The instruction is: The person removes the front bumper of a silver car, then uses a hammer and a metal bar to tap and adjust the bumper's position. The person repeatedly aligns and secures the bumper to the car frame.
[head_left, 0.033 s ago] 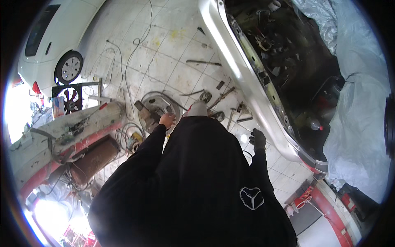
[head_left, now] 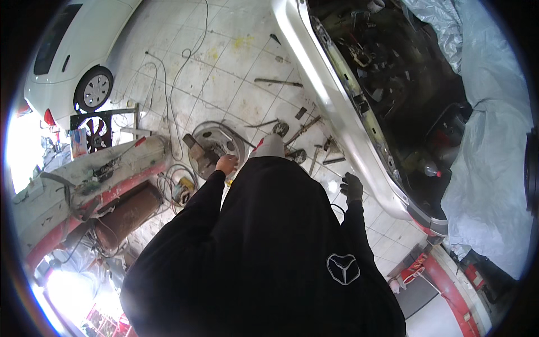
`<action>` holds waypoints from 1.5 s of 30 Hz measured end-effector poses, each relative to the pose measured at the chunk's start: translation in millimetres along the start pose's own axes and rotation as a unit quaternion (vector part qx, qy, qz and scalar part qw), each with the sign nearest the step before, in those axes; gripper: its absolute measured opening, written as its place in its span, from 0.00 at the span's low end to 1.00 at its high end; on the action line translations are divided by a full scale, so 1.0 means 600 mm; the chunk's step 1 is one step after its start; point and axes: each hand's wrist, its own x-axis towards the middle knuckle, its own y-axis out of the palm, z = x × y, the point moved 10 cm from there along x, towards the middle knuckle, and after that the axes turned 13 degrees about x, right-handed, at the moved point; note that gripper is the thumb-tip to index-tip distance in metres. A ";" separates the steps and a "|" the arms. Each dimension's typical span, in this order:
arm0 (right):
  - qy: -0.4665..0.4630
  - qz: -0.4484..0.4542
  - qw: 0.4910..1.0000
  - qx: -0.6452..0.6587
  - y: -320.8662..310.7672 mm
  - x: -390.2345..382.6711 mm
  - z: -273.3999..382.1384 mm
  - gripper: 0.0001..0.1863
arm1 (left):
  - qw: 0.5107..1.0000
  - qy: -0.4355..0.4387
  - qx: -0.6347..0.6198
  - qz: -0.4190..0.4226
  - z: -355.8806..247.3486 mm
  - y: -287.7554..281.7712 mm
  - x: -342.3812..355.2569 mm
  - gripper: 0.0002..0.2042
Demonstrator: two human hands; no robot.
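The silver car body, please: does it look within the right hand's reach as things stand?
Probably yes: the gloved right hand appears close beside the silver car body, with nothing visible between them, though depth is hard to judge.

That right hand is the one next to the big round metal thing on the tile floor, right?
Not quite: the head view shows the left hand next to the big round metal thing on the tile floor. The right hand is nearer the silver car body.
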 end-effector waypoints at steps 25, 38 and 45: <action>0.093 -0.103 0.990 0.038 0.213 -0.022 -0.128 0.23 | 0.808 0.277 0.518 0.045 -0.249 -0.291 0.344 0.19; 0.104 -0.199 0.956 0.191 0.260 -0.242 -0.382 0.24 | 0.898 0.193 0.370 0.139 -0.399 -0.163 0.432 0.22; 0.214 -0.205 0.886 0.356 0.269 -0.302 -0.620 0.22 | 0.838 0.192 0.488 0.152 -0.419 -0.005 0.260 0.25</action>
